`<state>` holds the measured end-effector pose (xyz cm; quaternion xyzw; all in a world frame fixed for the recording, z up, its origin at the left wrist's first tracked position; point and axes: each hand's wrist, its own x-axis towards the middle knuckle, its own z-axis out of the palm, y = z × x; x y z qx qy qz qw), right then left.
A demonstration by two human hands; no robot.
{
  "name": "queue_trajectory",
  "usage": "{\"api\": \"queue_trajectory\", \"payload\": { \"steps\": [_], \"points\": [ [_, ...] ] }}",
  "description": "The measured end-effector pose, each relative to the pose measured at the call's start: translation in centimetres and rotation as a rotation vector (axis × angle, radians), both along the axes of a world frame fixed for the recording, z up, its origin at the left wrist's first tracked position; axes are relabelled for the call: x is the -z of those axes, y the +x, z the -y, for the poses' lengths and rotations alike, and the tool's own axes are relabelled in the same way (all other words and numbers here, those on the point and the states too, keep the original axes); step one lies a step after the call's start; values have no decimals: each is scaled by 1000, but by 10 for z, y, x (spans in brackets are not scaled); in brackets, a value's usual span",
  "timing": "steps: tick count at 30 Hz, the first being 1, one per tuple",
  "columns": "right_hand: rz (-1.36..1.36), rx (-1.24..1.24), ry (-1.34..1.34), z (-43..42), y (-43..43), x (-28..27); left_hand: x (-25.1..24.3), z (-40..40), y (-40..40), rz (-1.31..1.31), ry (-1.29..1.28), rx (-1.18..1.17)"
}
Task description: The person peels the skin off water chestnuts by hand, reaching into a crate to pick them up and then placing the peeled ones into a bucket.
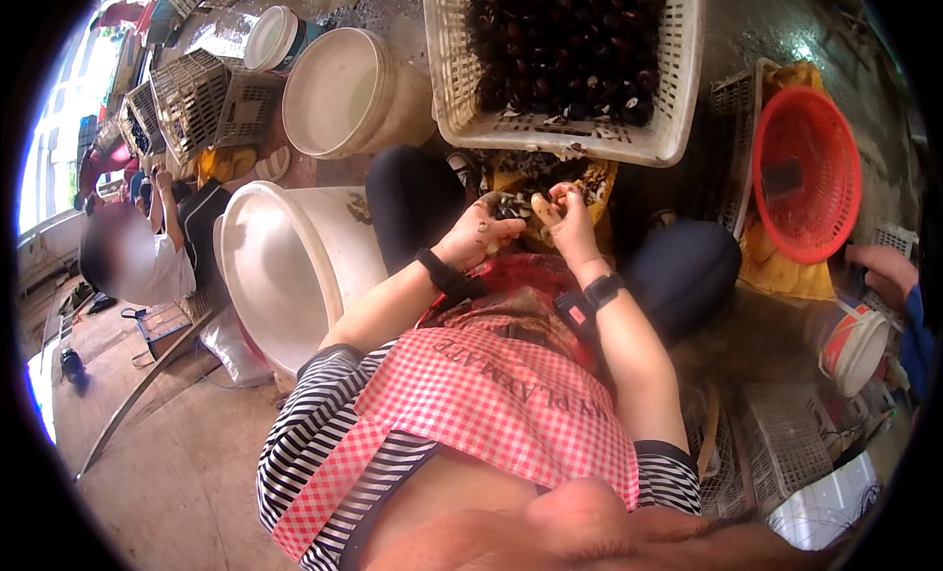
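In front of my lap, my left hand (475, 232) curls around a small dark piece (508, 207) with pale patches, probably a partly peeled water chestnut. Just to its right is my right hand (571, 224), thumb toward the left hand and fingers bent; a pale cover seems to wrap the thumb. Whether it grips a small tool is unclear. Bits of dark peel stick to both hands. Below them, a yellow sack (605, 221) holds dark and whitish peelings. Beyond the hands stands a white plastic crate (681, 77) of dark brown bulbs, apparently water chestnuts (567, 48).
Left of my knee is a large white tub (276, 269), with a white bucket (331, 92) behind. A red plastic basket (807, 224) stands at the right, near a paint bucket (854, 350). Another person (147, 254) sits far left; someone's arm (888, 272) shows at the right edge.
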<state>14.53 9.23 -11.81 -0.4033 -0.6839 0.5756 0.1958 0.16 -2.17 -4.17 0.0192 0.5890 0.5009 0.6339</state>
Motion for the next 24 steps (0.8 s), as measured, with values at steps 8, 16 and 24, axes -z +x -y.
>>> {"api": "queue_trajectory", "payload": {
  "steps": [8, 16, 24],
  "points": [
    [-225, -126, -80, 8, 1, -9, -16, -7, 3, -23, 2, -37],
    [-111, -44, -204, 1, 4, 14, -23, -8, 0, -96, -33, 95],
    [98, 23, -76, -4, 16, 29, -16, -1, 5, -216, -30, 251]
  ]
}}
